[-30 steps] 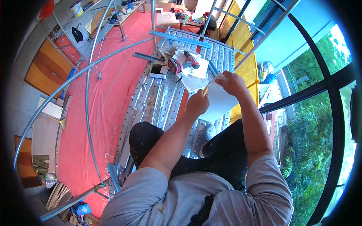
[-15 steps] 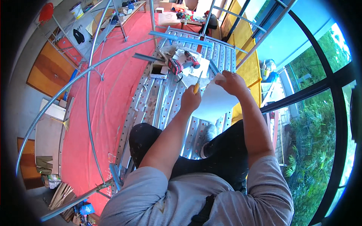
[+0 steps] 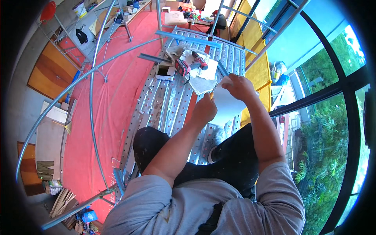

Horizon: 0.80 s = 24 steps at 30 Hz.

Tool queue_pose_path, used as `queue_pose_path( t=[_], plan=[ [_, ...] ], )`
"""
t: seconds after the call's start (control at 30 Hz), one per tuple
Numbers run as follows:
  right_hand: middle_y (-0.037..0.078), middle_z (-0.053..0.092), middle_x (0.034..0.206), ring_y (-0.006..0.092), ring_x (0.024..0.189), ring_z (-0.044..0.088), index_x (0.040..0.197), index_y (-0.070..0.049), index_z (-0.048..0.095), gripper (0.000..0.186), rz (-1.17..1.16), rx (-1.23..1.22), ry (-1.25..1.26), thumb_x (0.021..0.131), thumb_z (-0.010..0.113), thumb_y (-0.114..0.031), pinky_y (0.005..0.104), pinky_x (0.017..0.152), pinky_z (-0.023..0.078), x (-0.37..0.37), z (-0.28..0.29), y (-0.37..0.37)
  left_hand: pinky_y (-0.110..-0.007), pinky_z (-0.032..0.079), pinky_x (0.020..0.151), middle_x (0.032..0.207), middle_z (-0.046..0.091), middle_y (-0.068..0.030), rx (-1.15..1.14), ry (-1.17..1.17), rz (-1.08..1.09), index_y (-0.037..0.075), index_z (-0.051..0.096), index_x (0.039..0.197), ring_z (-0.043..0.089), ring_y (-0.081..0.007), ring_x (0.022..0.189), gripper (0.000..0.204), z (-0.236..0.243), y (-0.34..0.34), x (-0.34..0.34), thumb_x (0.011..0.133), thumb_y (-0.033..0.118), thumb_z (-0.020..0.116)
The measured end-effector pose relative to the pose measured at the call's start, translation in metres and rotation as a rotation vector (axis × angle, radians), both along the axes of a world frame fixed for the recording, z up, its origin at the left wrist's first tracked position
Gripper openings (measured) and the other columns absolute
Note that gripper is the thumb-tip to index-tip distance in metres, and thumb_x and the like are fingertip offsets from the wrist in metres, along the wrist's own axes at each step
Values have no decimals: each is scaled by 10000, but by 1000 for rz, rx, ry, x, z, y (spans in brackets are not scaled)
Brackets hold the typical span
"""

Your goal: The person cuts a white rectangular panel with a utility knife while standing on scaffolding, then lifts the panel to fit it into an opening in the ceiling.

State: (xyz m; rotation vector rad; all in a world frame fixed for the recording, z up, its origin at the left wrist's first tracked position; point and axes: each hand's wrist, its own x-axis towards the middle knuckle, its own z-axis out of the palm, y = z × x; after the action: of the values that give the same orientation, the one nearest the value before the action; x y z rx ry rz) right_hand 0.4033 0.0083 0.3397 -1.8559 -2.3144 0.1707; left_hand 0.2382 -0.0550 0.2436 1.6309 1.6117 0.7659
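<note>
My left hand (image 3: 205,109) is closed around a knife with a yellow handle (image 3: 211,95). Only a bit of the handle shows now, and its blade is hard to make out against the board. A pale, flat board (image 3: 222,109) stands in front of my knees, its left edge beside the knife. My right hand (image 3: 239,87) grips the board's upper corner. Beyond both hands, a red and black cordless drill (image 3: 200,62) and a second red and black power tool (image 3: 182,68) lie on white sheets and a broken pale slab (image 3: 203,85).
I sit on a perforated metal scaffold deck (image 3: 156,113). A small open box (image 3: 165,73) and metal channel pieces (image 3: 154,58) lie on it. Curved scaffold tubes (image 3: 92,86) rise at the left, above a red floor covering (image 3: 105,129). Dark-framed windows (image 3: 344,84) stand at the right.
My left hand has moved right and slightly down, bringing the knife to the board's edge. The blade no longer points up in plain view. My right hand has shifted only slightly.
</note>
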Motion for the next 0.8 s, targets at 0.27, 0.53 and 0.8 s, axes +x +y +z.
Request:
queue_pose_path(
  t=[0.27, 0.53, 0.8],
  plan=[
    [218, 727, 1045, 418, 983, 701, 1137, -70, 682, 448, -23, -14, -2, 877, 713, -434, 488, 869, 554, 2, 7, -6, -561, 571, 770, 921, 698, -307, 110, 121, -27, -85, 510, 1153, 706, -470, 873, 302, -13, -4, 7, 976, 159, 506],
    [219, 726, 1065, 417, 992, 699, 1175, -83, 680, 465, 19, -57, 16, 884, 700, -445, 489, 878, 551, -7, 8, -2, -526, 549, 898, 1193, 653, -283, -252, 471, -336, -60, 614, 1242, 675, -420, 1083, 423, -130, -15, -30, 954, 242, 543],
    [219, 727, 1062, 417, 1010, 695, 1168, -82, 686, 469, -26, -28, -1, 873, 719, -445, 487, 883, 547, 13, 4, -3, -508, 535, 892, 1094, 677, -270, 0, -83, 165, -10, 580, 1210, 672, -447, 1018, 351, -22, 22, -11, 925, 193, 603]
  ],
)
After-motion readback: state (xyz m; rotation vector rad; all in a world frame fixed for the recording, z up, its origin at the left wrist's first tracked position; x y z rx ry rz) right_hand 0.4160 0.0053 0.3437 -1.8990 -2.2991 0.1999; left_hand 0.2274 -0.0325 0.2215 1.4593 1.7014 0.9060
